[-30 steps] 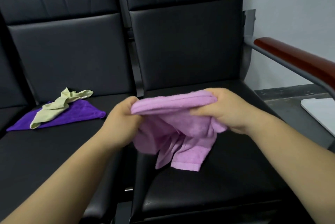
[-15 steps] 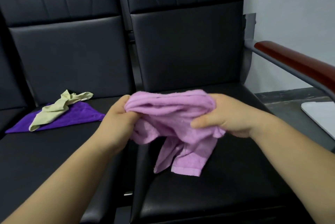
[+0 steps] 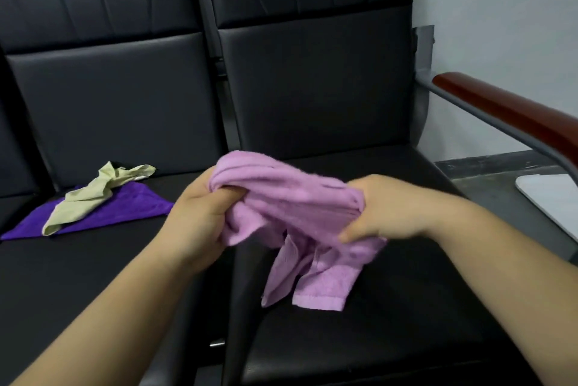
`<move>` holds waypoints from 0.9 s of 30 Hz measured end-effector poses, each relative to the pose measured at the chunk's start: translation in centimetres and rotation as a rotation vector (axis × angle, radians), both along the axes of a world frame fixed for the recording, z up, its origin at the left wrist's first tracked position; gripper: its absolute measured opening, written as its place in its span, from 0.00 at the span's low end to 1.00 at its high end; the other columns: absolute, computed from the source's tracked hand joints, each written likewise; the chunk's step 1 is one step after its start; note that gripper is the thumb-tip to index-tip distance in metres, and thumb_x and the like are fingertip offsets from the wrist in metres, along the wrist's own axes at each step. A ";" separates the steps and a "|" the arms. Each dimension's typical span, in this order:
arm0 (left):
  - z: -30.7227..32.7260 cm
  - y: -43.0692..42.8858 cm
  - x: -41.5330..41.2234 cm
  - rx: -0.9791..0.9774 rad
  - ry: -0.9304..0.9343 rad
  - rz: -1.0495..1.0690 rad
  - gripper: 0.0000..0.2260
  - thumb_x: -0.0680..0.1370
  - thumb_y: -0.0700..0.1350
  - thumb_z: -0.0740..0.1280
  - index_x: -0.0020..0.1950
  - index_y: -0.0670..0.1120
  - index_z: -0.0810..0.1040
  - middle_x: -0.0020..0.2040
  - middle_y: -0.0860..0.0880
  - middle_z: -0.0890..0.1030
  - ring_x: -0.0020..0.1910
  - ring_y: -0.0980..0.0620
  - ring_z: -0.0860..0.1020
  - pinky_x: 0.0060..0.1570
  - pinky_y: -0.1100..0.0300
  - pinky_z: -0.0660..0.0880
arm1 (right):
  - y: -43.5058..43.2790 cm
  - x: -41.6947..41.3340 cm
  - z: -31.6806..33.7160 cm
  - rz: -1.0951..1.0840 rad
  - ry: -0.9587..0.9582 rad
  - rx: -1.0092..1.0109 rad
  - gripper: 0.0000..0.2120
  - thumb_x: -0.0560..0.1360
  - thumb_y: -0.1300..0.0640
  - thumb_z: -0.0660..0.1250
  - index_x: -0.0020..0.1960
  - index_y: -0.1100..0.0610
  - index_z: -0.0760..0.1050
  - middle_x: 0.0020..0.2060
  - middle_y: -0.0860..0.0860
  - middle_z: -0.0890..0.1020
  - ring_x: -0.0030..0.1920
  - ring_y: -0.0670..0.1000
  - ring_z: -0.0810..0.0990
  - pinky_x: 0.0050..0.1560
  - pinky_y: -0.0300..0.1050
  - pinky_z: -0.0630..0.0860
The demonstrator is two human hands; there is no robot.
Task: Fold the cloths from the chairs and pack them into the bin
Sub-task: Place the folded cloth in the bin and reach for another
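Fingers of left hand [image 3: 194, 220] and right hand [image 3: 387, 210] curl around bunched pink cloth [image 3: 287, 195].

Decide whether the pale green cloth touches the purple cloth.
Touching: head view shows the pale green cloth lying across the purple cloth, overlapping it.

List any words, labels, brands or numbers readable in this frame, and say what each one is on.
No readable text in this frame.
The pink cloth, gripped by the left hand and right hand: no label shows.
The purple cloth and yellow cloth: plain.
The chairs, armrest and white object at the right edge: no marks.
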State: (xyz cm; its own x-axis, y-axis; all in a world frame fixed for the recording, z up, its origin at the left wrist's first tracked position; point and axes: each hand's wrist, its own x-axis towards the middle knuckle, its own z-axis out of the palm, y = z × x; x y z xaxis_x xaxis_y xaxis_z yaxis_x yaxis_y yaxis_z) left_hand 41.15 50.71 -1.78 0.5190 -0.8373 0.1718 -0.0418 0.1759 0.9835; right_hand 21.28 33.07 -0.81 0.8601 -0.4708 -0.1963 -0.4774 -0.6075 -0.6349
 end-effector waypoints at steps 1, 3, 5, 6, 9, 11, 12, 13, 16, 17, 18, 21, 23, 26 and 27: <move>0.1 0.0 -0.2 0.029 -0.030 -0.002 0.10 0.81 0.35 0.63 0.58 0.42 0.82 0.31 0.45 0.80 0.23 0.55 0.74 0.23 0.66 0.68 | -0.1 0.1 -0.1 -0.053 0.031 -0.139 0.04 0.71 0.58 0.77 0.45 0.53 0.84 0.38 0.51 0.87 0.36 0.46 0.83 0.41 0.44 0.79; 0.1 0.0 -0.2 0.226 -0.360 -0.016 0.08 0.76 0.35 0.72 0.52 0.45 0.84 0.35 0.48 0.84 0.29 0.55 0.79 0.28 0.61 0.75 | -0.6 0.3 -0.3 -0.228 -0.150 -0.103 0.07 0.73 0.60 0.71 0.36 0.55 0.81 0.28 0.51 0.82 0.28 0.46 0.77 0.36 0.44 0.75; -0.8 -0.2 -0.1 0.513 -0.720 -0.047 0.07 0.71 0.37 0.75 0.45 0.46 0.81 0.30 0.55 0.82 0.27 0.60 0.77 0.31 0.59 0.76 | -0.8 0.2 -0.1 -0.357 -0.404 0.196 0.11 0.77 0.63 0.65 0.37 0.58 0.80 0.24 0.51 0.77 0.27 0.48 0.75 0.42 0.47 0.75; -1.1 -0.4 0.0 0.578 -0.765 -0.020 0.04 0.70 0.39 0.72 0.42 0.46 0.80 0.27 0.56 0.80 0.24 0.61 0.75 0.30 0.60 0.74 | -0.7 0.1 0.2 -0.337 -0.486 0.339 0.11 0.79 0.65 0.64 0.40 0.60 0.81 0.24 0.52 0.76 0.29 0.50 0.75 0.45 0.51 0.75; -1.8 -1.0 0.4 0.401 -0.598 0.123 0.03 0.75 0.39 0.69 0.42 0.46 0.81 0.32 0.51 0.84 0.29 0.58 0.78 0.34 0.58 0.76 | -0.3 -0.1 0.7 -0.091 -0.517 0.587 0.13 0.76 0.70 0.70 0.59 0.60 0.83 0.43 0.59 0.86 0.45 0.58 0.86 0.51 0.55 0.81; -1.6 -1.1 0.4 0.219 -0.361 0.144 0.06 0.77 0.35 0.65 0.47 0.42 0.82 0.36 0.41 0.85 0.34 0.49 0.82 0.34 0.58 0.76 | -0.4 -0.4 0.3 -0.029 -0.257 0.381 0.19 0.72 0.69 0.76 0.60 0.56 0.83 0.49 0.55 0.88 0.49 0.53 0.88 0.48 0.48 0.84; -1.2 -1.1 0.1 0.158 -0.250 0.130 0.08 0.78 0.33 0.62 0.49 0.40 0.81 0.35 0.38 0.84 0.32 0.46 0.81 0.31 0.59 0.75 | -0.5 -0.5 -0.1 -0.034 -0.103 0.166 0.16 0.70 0.67 0.78 0.56 0.55 0.83 0.45 0.54 0.88 0.44 0.51 0.87 0.41 0.45 0.83; -0.8 -1.1 -0.2 0.101 -0.133 0.085 0.10 0.79 0.31 0.61 0.51 0.39 0.81 0.34 0.39 0.83 0.31 0.46 0.82 0.31 0.60 0.75 | -0.6 -0.5 -0.4 -0.060 0.025 -0.027 0.10 0.70 0.63 0.77 0.50 0.54 0.83 0.41 0.54 0.87 0.38 0.51 0.85 0.36 0.46 0.82; -0.7 -0.9 0.0 0.131 -0.057 -0.133 0.12 0.75 0.32 0.72 0.57 0.42 0.82 0.49 0.40 0.86 0.47 0.47 0.85 0.46 0.54 0.83 | -0.9 -0.1 -0.7 -0.260 -0.059 -0.132 0.06 0.74 0.60 0.69 0.40 0.57 0.83 0.31 0.55 0.84 0.33 0.54 0.81 0.37 0.48 0.78; -1.1 -0.9 0.3 0.244 -0.217 -0.163 0.14 0.71 0.36 0.77 0.56 0.43 0.83 0.50 0.42 0.87 0.48 0.49 0.85 0.49 0.51 0.83 | -1.1 -0.1 -0.7 -0.339 -0.196 -0.014 0.09 0.75 0.61 0.67 0.36 0.58 0.81 0.27 0.53 0.82 0.32 0.53 0.80 0.39 0.48 0.78; -1.5 -0.8 0.7 0.395 -0.432 -0.149 0.14 0.67 0.41 0.79 0.51 0.46 0.84 0.47 0.44 0.87 0.44 0.52 0.84 0.48 0.49 0.83 | -1.0 -0.1 -0.4 -0.378 -0.334 0.126 0.12 0.76 0.62 0.67 0.34 0.57 0.80 0.26 0.52 0.79 0.31 0.52 0.79 0.41 0.49 0.78; -2.1 -1.1 1.0 0.514 -0.716 0.101 0.03 0.67 0.44 0.70 0.39 0.47 0.81 0.32 0.50 0.84 0.30 0.57 0.78 0.35 0.54 0.78 | -0.4 -0.3 0.7 -0.161 -0.497 0.517 0.10 0.78 0.65 0.69 0.48 0.52 0.87 0.40 0.57 0.86 0.40 0.51 0.85 0.47 0.49 0.80; -2.1 -1.4 0.9 0.379 -0.483 0.229 0.06 0.71 0.36 0.66 0.39 0.45 0.80 0.29 0.43 0.82 0.26 0.51 0.77 0.31 0.58 0.74 | -0.4 -0.6 0.9 -0.033 -0.363 0.631 0.18 0.75 0.68 0.73 0.62 0.54 0.83 0.54 0.56 0.87 0.54 0.55 0.87 0.56 0.52 0.82; -1.7 -1.4 0.9 0.099 -0.085 0.139 0.09 0.73 0.32 0.65 0.47 0.42 0.82 0.38 0.31 0.81 0.32 0.44 0.78 0.35 0.55 0.74 | -1.2 -0.9 -0.3 -0.028 -0.005 0.064 0.12 0.70 0.62 0.78 0.52 0.52 0.85 0.45 0.52 0.88 0.47 0.52 0.87 0.51 0.51 0.84; -1.6 -1.5 0.7 0.027 -0.010 0.076 0.11 0.74 0.32 0.67 0.52 0.42 0.83 0.45 0.31 0.83 0.38 0.41 0.81 0.39 0.51 0.78 | -1.2 -0.7 -0.8 -0.093 0.047 -0.087 0.07 0.70 0.59 0.78 0.47 0.53 0.85 0.41 0.52 0.88 0.43 0.52 0.86 0.47 0.51 0.82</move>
